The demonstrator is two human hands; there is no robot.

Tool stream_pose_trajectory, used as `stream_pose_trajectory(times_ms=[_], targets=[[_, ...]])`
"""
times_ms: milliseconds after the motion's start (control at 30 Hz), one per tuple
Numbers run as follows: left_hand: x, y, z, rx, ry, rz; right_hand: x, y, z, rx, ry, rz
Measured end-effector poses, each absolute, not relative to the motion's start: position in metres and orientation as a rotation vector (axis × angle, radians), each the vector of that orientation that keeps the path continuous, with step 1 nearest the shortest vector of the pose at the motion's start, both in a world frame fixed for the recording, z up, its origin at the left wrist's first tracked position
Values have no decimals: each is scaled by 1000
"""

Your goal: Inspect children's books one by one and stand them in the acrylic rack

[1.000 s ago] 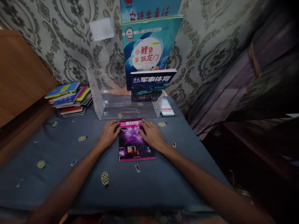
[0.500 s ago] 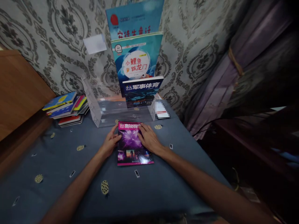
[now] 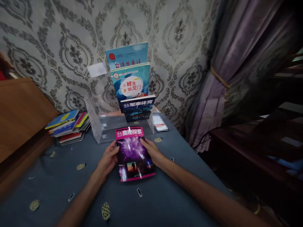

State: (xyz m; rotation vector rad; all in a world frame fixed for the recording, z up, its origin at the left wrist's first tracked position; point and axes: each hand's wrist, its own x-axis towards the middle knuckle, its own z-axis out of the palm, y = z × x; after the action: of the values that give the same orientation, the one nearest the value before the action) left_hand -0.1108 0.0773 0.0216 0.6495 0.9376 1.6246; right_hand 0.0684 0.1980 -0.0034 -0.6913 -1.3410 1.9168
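Note:
A purple and black book [image 3: 132, 153] with a pink title band is held between both hands, its top edge tipped up in front of the clear rack. My left hand [image 3: 109, 157] grips its left edge, thumb on the cover. On the right edge, my right hand [image 3: 152, 153] is closed with the thumb on the front; its other fingers are hidden behind. Just beyond stands a clear acrylic rack [image 3: 96, 126]. It bears a dark blue book [image 3: 138, 110] in front, a teal book [image 3: 132, 82] behind that, and a taller blue book [image 3: 127, 53] at the back.
A pile of books [image 3: 68, 124] lies left of the rack, near a wooden panel [image 3: 23, 110]. A blurred white item [image 3: 159, 122] sits to its right. Patterned wallpaper [image 3: 180, 47] backs the blue tablecloth [image 3: 94, 186]; a tied curtain [image 3: 210, 104] hangs beyond the table's right edge.
The purple book has been lifted and tipped up from the tablecloth. My right hand has shifted from lying over its cover to gripping the right edge. The view has tilted upward.

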Motion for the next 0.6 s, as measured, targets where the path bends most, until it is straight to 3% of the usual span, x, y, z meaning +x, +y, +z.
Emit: stream_pose_trajectory(times_ms=[400, 600], targets=[[-97, 91, 37, 717, 808, 1599, 72, 201, 12, -697, -1126, 2102], [-100, 95, 57, 861, 929, 1564, 75, 212, 23, -611, -1465, 1693]])
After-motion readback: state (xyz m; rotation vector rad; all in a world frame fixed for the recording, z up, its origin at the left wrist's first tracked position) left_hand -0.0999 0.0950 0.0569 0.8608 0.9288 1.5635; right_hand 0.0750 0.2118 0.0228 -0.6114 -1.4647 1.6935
